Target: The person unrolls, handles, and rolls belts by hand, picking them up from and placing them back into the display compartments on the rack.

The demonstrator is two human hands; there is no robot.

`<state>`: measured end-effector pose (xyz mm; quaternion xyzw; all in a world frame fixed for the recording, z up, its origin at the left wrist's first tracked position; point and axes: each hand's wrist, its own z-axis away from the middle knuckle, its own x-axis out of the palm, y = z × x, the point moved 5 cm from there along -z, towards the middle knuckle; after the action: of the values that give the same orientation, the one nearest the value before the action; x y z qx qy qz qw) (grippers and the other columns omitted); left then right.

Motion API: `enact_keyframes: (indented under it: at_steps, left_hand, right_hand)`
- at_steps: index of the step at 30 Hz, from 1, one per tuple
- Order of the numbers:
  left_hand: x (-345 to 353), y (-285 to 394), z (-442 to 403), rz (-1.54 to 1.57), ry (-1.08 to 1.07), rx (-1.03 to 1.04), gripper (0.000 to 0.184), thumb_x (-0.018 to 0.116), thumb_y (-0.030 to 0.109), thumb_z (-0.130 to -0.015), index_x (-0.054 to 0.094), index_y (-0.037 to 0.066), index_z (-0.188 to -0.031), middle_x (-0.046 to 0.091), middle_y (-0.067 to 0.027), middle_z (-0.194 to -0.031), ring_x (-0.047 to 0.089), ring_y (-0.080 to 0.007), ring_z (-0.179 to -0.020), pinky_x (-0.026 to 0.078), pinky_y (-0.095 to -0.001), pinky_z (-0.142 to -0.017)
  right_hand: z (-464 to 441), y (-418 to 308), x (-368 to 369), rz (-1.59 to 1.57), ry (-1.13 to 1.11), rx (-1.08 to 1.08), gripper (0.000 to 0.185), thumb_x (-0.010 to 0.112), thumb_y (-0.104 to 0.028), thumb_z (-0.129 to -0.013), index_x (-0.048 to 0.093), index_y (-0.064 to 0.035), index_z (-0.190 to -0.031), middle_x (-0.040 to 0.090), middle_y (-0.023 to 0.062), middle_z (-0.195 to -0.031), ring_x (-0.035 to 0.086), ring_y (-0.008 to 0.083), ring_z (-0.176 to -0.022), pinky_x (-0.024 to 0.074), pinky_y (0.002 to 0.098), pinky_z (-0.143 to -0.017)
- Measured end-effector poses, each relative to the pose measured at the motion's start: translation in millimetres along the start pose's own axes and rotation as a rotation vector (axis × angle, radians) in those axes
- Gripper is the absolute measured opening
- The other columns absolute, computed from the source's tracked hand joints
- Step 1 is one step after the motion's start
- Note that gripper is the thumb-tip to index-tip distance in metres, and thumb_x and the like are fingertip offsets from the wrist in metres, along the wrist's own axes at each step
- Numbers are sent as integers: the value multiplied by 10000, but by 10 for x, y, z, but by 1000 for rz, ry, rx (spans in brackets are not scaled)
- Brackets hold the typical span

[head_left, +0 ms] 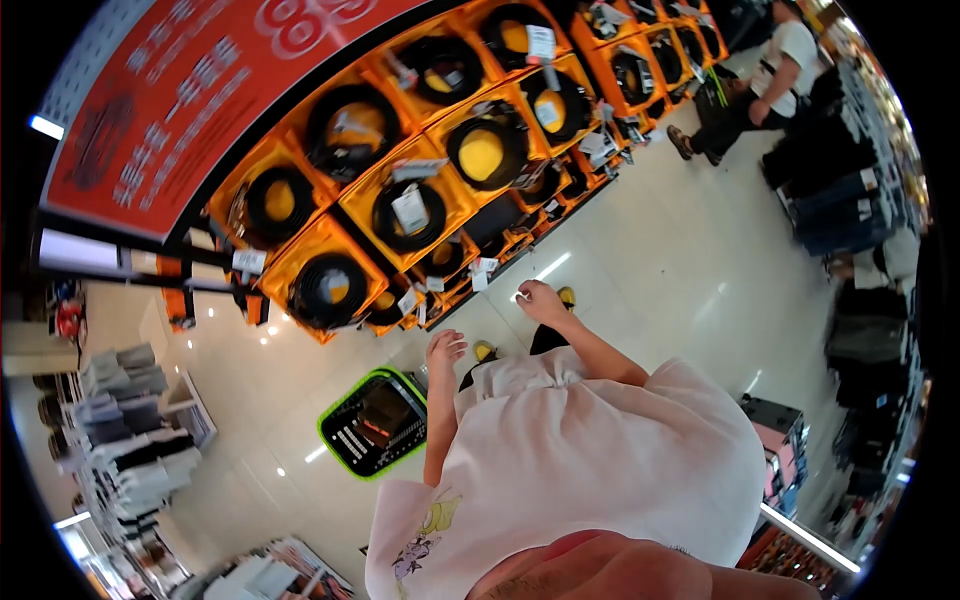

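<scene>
My left hand is held in front of my body with its fingers slightly curled and apart, and nothing shows in it. My right hand is raised a little farther forward, its fingers bent in toward the thumb. A small white spot shows at those fingertips; I cannot tell whether it is a held thing or a glint on the floor. Both hands are apart from the orange display shelf, where coiled black belts with white tags sit in square compartments. Nearest my left hand is a black shopping basket with a green rim, holding a dark item.
A red sign stands above the shelf at the left. Clothes racks line the left and the right. Another person is in the aisle at the upper right. A pink suitcase stands behind my right side. The floor is shiny tile.
</scene>
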<state>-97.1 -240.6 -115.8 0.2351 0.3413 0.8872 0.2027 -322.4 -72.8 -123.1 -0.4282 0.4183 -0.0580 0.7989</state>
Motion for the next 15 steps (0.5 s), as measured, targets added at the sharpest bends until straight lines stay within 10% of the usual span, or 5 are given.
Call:
enact_keyframes:
  at_steps: [15]
  left_hand:
    - [2385, -275, -787, -81, -155, -63, 280, 523, 214, -926, 558, 27, -1131, 651, -109, -974, 647, -222, -798, 500, -316, -701]
  right_hand:
    - [-567, 888, -1538, 11, -79, -144, 289, 619, -264, -842, 650, -16, -987, 694, 183, -841, 671, 350, -789, 538, 415, -738]
